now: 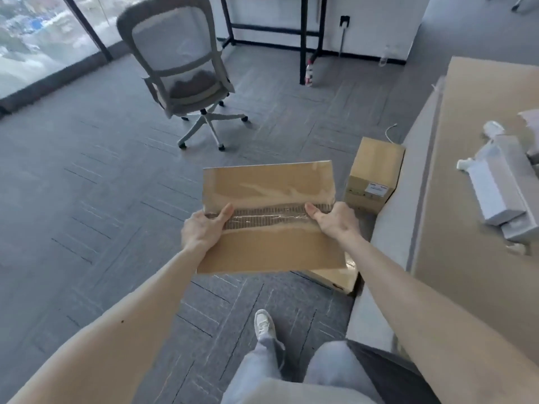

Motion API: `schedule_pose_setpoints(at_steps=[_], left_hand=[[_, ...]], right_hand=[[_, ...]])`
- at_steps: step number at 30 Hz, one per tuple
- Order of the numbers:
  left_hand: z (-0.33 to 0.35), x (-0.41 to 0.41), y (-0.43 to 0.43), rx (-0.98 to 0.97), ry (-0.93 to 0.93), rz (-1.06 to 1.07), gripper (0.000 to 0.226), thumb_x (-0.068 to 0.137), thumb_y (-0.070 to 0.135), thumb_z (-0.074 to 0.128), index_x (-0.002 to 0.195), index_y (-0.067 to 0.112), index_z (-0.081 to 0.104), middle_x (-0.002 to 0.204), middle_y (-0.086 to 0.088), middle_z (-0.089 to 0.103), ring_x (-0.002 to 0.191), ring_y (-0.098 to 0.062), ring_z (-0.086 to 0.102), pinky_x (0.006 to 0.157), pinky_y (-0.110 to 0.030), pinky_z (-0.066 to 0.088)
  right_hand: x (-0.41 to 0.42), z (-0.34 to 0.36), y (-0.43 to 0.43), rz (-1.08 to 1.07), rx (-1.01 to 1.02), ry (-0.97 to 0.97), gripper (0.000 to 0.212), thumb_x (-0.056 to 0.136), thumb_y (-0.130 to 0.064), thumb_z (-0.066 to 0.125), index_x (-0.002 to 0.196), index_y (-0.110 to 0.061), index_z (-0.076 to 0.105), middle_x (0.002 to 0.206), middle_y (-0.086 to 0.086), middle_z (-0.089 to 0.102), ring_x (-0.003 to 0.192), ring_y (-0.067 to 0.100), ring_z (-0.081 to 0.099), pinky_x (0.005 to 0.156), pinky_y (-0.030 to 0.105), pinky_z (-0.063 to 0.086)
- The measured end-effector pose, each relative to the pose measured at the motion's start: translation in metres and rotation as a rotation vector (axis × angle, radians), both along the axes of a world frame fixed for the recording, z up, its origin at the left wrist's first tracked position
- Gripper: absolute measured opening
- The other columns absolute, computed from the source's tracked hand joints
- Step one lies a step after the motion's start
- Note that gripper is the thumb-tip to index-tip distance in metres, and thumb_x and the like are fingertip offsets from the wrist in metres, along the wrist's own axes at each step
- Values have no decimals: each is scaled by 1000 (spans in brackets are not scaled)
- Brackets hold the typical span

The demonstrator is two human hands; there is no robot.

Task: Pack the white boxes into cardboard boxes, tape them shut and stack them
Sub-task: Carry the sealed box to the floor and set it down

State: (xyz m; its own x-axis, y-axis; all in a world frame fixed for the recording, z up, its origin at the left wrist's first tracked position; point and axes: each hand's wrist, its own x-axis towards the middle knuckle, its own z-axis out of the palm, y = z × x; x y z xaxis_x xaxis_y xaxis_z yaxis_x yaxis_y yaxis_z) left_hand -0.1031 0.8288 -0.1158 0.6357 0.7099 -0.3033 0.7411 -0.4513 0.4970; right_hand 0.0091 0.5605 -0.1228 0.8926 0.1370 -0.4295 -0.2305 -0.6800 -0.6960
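Observation:
I hold a taped cardboard box in mid-air above the carpet, its top seam covered with clear tape over a torn strip. My left hand grips its left edge, thumb on top. My right hand grips the right edge the same way. A second sealed cardboard box with a white label stands on the floor by the table. Another cardboard box peeks out below the held one. Several white boxes lie on the cardboard-covered table at the right.
A grey office chair stands on the carpet ahead. A black desk frame and a bottle are further back. A window wall runs along the left. My legs and one white shoe show below.

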Motion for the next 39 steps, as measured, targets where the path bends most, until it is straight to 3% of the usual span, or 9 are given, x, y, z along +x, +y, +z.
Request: schedule_pose_setpoints(at_steps=[3, 7, 12, 16, 23, 27, 30, 36, 39], left_hand=[[-27, 42, 15, -24, 67, -91, 97, 63, 98, 41, 106, 17, 72, 96, -9, 71, 90, -31, 66, 81, -40, 55], [-77, 88, 11, -89, 178, -190, 90, 68, 93, 48, 108, 15, 70, 98, -8, 71, 89, -30, 65, 80, -39, 54], [-154, 142, -19, -119, 299, -279, 87, 77, 85, 51, 112, 6, 63, 109, -13, 68, 103, -35, 64, 84, -40, 50], [-226, 182, -46, -179, 354, -308, 83, 75, 84, 54, 116, 13, 64, 114, -9, 69, 108, -33, 63, 93, -45, 51], [-355, 243, -87, -187, 445, -393, 74, 80, 78, 56, 110, 11, 58, 114, -11, 65, 109, -35, 61, 84, -39, 46], [-421, 267, -103, -190, 464, -435, 71, 81, 76, 57, 112, 13, 57, 116, -11, 65, 111, -34, 61, 81, -37, 44], [-463, 278, -111, -184, 483, -459, 77, 83, 75, 56, 121, 8, 56, 121, -13, 64, 115, -34, 59, 80, -35, 40], [-521, 278, -119, -204, 511, -461, 77, 81, 77, 56, 121, 11, 54, 113, -9, 61, 112, -34, 59, 82, -37, 45], [-538, 277, -122, -214, 520, -462, 76, 81, 77, 56, 120, 12, 54, 119, -13, 63, 112, -34, 59, 80, -36, 43]], right_hand=[[9, -27, 2, -106, -47, 62, 66, 83, -68, 59, 92, -2, 57, 85, 7, 60, 78, 26, 54, 64, 32, 37], [22, -79, -7, -229, -80, 142, 79, 83, -67, 60, 128, -1, 57, 123, 15, 64, 113, 33, 59, 78, 32, 41], [51, -152, -35, -318, -118, 241, 73, 82, -67, 61, 122, -6, 60, 118, 13, 66, 111, 33, 60, 80, 33, 42], [78, -224, -63, -382, -123, 319, 74, 80, -69, 61, 128, -13, 60, 123, 10, 66, 114, 31, 59, 87, 35, 46], [107, -358, -99, -528, -142, 394, 55, 71, -73, 63, 95, -23, 65, 101, 3, 70, 103, 28, 63, 89, 39, 50], [120, -420, -111, -581, -148, 410, 71, 68, -77, 61, 106, -18, 69, 105, 4, 70, 104, 26, 63, 88, 36, 52], [127, -462, -121, -614, -138, 426, 51, 80, -57, 70, 109, -15, 69, 105, 4, 69, 104, 24, 63, 86, 31, 49], [128, -522, -133, -616, -161, 421, 50, 80, -57, 71, 105, -13, 70, 105, 7, 70, 102, 27, 65, 88, 36, 53], [127, -538, -137, -599, -161, 414, 49, 80, -57, 70, 104, -15, 71, 105, 6, 71, 102, 26, 65, 88, 36, 53]])
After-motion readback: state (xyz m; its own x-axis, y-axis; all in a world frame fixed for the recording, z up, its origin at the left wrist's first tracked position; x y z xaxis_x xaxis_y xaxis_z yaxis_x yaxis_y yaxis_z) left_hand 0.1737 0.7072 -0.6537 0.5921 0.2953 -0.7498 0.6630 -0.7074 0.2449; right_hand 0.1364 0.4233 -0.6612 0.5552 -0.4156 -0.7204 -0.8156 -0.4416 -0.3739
